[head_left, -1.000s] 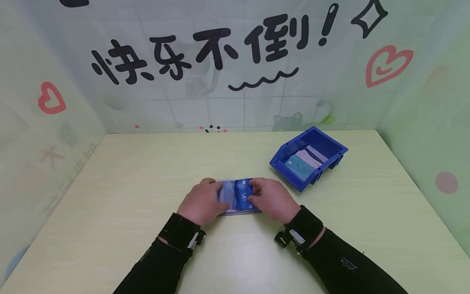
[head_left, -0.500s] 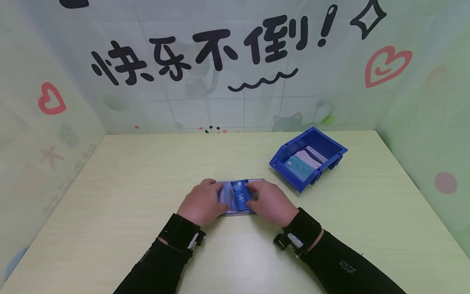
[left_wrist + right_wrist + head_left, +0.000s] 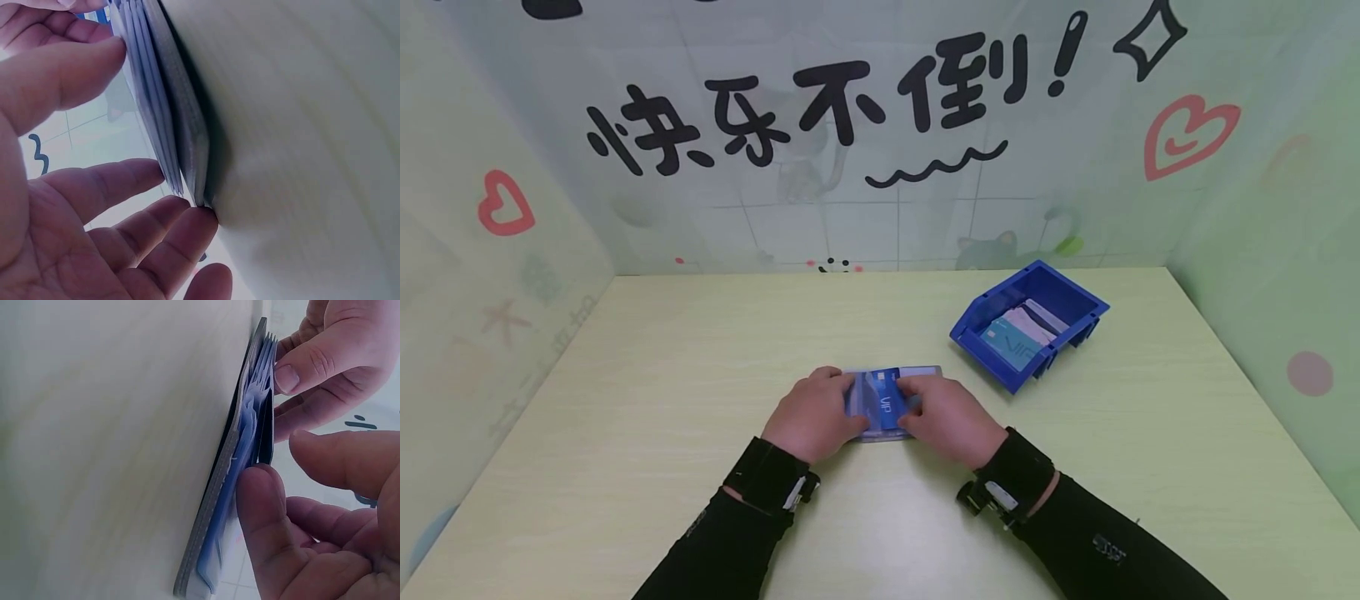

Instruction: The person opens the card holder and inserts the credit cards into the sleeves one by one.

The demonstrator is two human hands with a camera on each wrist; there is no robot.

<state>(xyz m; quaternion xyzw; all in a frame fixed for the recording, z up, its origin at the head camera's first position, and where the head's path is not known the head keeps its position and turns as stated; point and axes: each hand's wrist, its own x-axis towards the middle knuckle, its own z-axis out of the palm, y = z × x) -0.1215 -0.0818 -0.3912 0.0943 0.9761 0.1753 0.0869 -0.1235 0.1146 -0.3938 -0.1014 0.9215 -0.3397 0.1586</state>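
A card holder with clear sleeves lies open on the table. My left hand holds its left side, thumb at the near edge and fingers at the far edge; the left wrist view shows its stacked sleeves between thumb and fingers. A blue VIP card lies over the holder's middle, its left part apparently under the clear sleeve. My right hand pinches the card at its right side with thumb and index finger. In the right wrist view the card's dark edge stands slightly raised from the sleeves.
A blue plastic bin stands behind and right of my right hand. Several cards lie in it, a teal VIP card among them. Printed cloth walls enclose the light wooden table at the back and sides.
The VIP card has moved left across the card holder along with my right hand, and more of the holder's right side shows. My left hand stays in place.
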